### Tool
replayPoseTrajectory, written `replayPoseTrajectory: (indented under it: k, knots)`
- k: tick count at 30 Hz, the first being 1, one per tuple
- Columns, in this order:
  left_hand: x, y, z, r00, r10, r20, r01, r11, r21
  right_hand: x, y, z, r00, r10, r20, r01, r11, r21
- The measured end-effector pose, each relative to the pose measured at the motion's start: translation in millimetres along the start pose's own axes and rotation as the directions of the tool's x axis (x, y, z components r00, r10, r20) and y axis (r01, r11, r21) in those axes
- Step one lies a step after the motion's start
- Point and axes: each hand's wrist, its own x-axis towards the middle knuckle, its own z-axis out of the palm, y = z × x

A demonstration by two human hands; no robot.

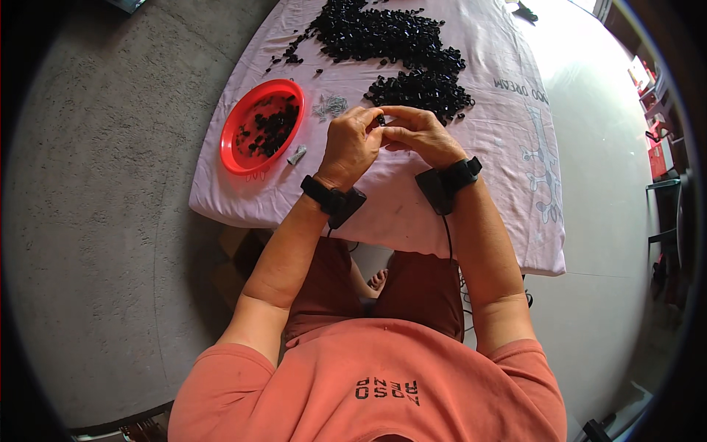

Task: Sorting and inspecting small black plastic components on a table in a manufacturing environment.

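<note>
Both my hands meet over the table, just in front of a large heap of small black plastic pieces [420, 92]. One small black piece [380, 119] shows between the fingertips, pinched by my left hand [352, 144] and my right hand [423, 136]. Its exact shape is too small to make out. To the left stands a round red basin [227, 140] with more black pieces lying inside. Between basin and heap lies a loose pile of thin silvery metal pins [331, 107]. A short grey cylindrical object [297, 155] rests beside the basin.
A pale pink cloth [501, 191] with printed figures covers the table, and more black pieces spread toward its far end. Black straps with boxes and cables sit on both wrists. Grey concrete floor [96, 184] lies at left; red and dark items stand far right.
</note>
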Motion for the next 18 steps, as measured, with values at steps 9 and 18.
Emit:
replayPoseTrajectory:
  k: [9, 18]
  knots:
    - [0.0, -2.1, 0.9, 0.998, 0.057, 0.009, -0.058, 0.998, 0.011, -1.6, -2.0, 2.0, 0.998, 0.022, -0.058, -0.023, 1.0, -0.015]
    - [-1.4, -0.5, 2.8, 0.998, 0.056, -0.007, -0.056, 0.998, -0.01, 0.3, 2.2, -0.3, 0.997, 0.033, -0.069, -0.034, 0.999, -0.002]
